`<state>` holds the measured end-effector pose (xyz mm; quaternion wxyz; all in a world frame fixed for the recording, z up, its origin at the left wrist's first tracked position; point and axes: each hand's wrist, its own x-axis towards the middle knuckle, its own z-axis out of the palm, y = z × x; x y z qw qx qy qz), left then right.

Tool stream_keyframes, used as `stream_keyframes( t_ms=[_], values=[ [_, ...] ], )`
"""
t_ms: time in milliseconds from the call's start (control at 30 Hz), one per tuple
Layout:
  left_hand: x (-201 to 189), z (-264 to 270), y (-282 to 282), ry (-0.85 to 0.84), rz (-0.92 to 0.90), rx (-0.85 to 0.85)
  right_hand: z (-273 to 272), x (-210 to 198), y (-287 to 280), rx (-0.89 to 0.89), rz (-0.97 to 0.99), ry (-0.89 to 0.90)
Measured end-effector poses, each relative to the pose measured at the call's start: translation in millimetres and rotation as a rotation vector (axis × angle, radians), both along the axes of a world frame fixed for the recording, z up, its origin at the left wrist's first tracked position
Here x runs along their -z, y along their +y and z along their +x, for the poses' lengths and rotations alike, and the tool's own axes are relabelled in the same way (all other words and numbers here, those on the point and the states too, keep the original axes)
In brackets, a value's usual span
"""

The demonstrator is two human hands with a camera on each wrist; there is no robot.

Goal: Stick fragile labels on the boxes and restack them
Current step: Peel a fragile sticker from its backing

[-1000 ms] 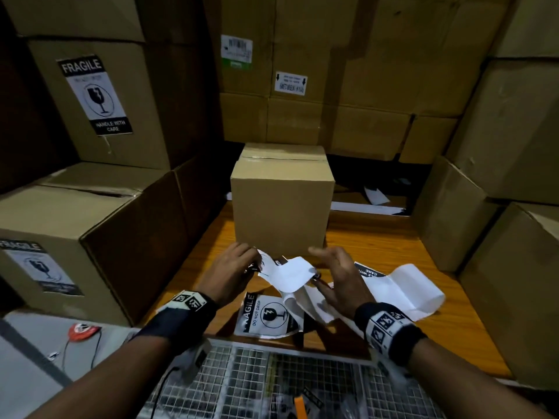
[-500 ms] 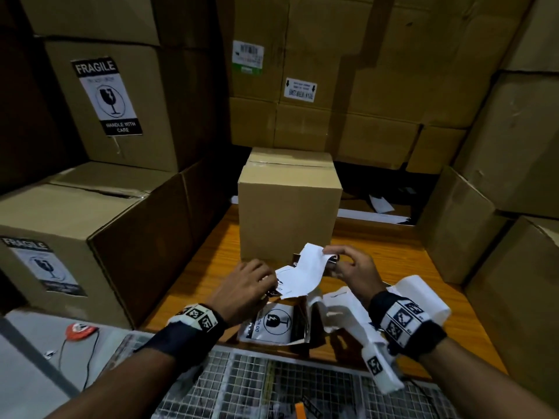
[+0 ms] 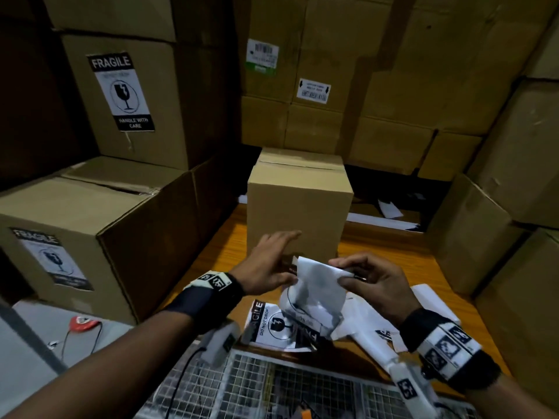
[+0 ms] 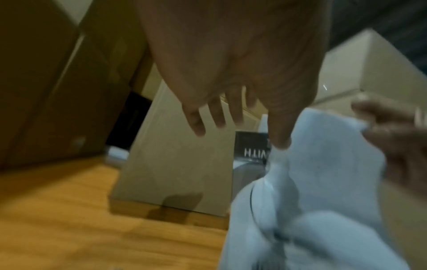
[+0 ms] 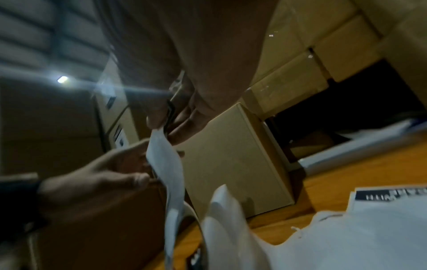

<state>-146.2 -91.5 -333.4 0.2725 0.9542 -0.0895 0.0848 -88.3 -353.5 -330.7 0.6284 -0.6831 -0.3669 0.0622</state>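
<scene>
A plain cardboard box (image 3: pixel 299 213) stands upright on the wooden table (image 3: pixel 393 261), with no label on its near face. Just in front of it I hold a fragile label (image 3: pixel 314 285) that is partly off its white backing. My left hand (image 3: pixel 272 261) pinches the label's dark edge (image 4: pixel 251 146) with the thumb, while its other fingers stretch toward the box. My right hand (image 3: pixel 341 267) pinches the top right corner of the white sheet (image 5: pixel 161 155). Both wrist views are blurred.
Labelled boxes (image 3: pixel 121 95) (image 3: pixel 60 237) are stacked on the left. More boxes wall in the back and the right side (image 3: pixel 514 237). Loose fragile labels (image 3: pixel 269 325) and backing sheets lie on the table near me, in front of a wire basket (image 3: pixel 272 388).
Both hands have risen from the table and moved closer to the box with the label. The left fingers have spread out toward the box face.
</scene>
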Motion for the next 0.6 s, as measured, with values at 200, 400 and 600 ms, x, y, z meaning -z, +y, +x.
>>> stream_keyframes(
  t_ms=[200, 400, 600],
  values=[
    [0.8, 10.5, -11.0, 0.153, -0.440, 0.000, 14.4, -19.4, -10.7, 0.106, 0.191, 0.530],
    [-7.3, 17.2, -19.5, 0.279, -0.731, -0.027, 27.0, -25.2, -16.0, 0.065, 0.379, 0.807],
    [-4.2, 18.9, -6.9, 0.281, -0.775, -0.210, 26.9, -22.0, -21.8, 0.472, -0.111, -0.065]
  ],
)
